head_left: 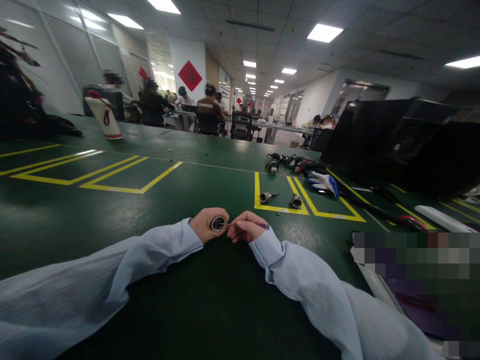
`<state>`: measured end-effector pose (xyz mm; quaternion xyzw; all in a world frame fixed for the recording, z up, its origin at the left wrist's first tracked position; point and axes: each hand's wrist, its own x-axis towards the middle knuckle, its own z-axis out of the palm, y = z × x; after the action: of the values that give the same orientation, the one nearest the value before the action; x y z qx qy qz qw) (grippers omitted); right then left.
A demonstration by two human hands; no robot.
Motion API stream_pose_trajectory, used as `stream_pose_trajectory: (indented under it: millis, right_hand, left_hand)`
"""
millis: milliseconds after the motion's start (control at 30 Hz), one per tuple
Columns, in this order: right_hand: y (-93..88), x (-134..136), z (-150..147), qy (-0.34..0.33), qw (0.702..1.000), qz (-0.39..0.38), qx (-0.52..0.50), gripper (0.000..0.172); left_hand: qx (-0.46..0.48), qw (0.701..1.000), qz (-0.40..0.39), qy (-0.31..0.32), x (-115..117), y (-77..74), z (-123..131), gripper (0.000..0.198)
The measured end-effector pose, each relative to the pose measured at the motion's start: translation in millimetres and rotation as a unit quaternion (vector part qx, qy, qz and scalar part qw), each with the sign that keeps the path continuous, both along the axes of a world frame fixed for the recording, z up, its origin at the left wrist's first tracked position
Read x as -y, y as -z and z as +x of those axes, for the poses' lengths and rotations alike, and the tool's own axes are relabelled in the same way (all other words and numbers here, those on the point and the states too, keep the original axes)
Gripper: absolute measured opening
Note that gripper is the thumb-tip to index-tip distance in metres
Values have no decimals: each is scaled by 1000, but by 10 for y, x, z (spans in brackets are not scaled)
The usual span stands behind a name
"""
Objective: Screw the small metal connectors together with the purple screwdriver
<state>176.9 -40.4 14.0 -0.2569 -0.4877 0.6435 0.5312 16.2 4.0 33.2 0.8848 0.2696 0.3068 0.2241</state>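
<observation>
My left hand (206,224) is closed around a round metal housing (218,223), its open end turned up towards me. My right hand (245,227) pinches a thin screwdriver (266,226), whose purplish handle end sticks out behind the fingers. The slim shaft points left, and its tip lies at or in the housing's open mouth; how deep I cannot tell. Both hands are just above the green table (150,220). Ahead to the right, inside yellow tape, lie a metal cup-like part with a thin stem (267,197) and a second metal cup-like part (296,201).
Beyond them are a heap of dark cables and metal fittings (288,162) and a blue-and-white glove (324,183). A black monitor-like box (367,135) stands at right. A white cup (105,118) is at the far left. People sit at desks behind the table.
</observation>
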Motion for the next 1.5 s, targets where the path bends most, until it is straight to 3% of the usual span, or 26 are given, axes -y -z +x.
stream_pose_trajectory:
  millis: [333, 567, 833, 1267, 1400, 1500]
  right_hand:
    - [-38, 69, -55, 118, 984, 86, 103, 15]
    - [9, 15, -47, 43, 997, 48, 34, 18]
    - [5, -8, -6, -24, 1000, 9, -16, 18]
    - [-28, 20, -1, 88, 993, 41, 60, 8]
    - [-37, 66, -58, 126, 983, 56, 122, 7]
    - [-30, 63, -68, 108, 985, 50, 126, 7]
  left_hand:
    - [-19, 999, -11, -39, -55, 27, 11, 14]
    - [9, 998, -51, 23, -47, 21, -17, 11]
    - [31, 995, -80, 43, -49, 71, -25, 12]
    - [-33, 996, 40, -66, -73, 27, -15, 12]
    - [-77, 992, 86, -53, -37, 9, -20, 8]
    - [-86, 991, 101, -27, -22, 6, -21, 8]
